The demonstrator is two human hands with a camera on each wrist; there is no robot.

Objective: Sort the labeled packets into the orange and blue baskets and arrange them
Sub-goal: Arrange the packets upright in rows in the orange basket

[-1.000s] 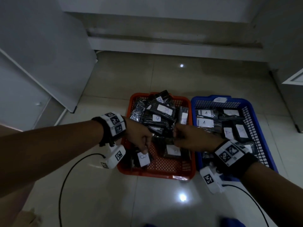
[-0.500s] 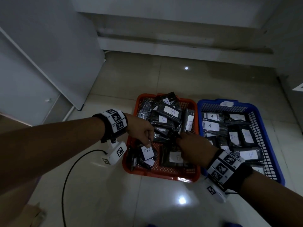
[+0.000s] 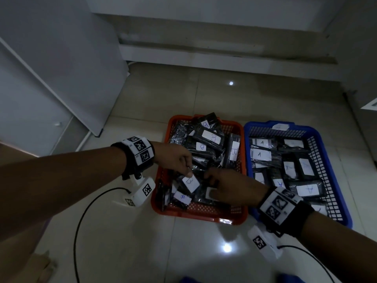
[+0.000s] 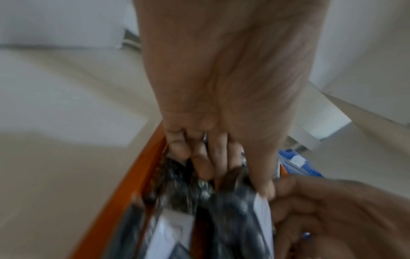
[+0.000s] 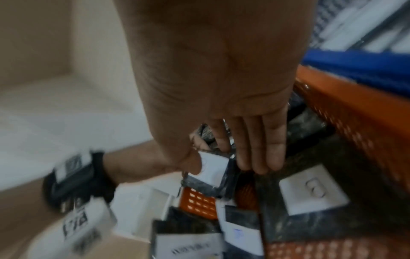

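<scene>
Seen from the head camera, a person's two hands met over the orange basket [image 3: 204, 214], which sat on the tiled floor [image 3: 163, 99] touching the blue basket [image 3: 330, 152] to its right; only this view showed the whole layout, with dark packets marked B [image 3: 211, 137] piled in the orange basket and packets marked A [image 3: 260, 155] lying in the blue one. The left hand [image 3: 175, 158] reached in from the basket's left side, fingers curled, pinching the top edge of a B-labelled packet [image 3: 190, 183] near the front of the pile. The left wrist camera, blurred, showed what the head view could not: the curled fingers [image 4: 199, 163] dug in among crinkled dark wrappers beside the orange rim [image 4: 124, 184], the thumb [image 4: 264, 182] pressed to a white label. The right hand [image 3: 232, 188] lay low over the middle of the basket, covering another packet. The right wrist camera showed its three outer fingers [image 5: 261, 149] almost straight and held together, tips on a dark packet [image 5: 310, 198], while the thumb and forefinger pinched a small white-labelled packet [image 5: 210, 175] between them, the left wrist's marker band [image 5: 71, 175] visible beyond.
</scene>
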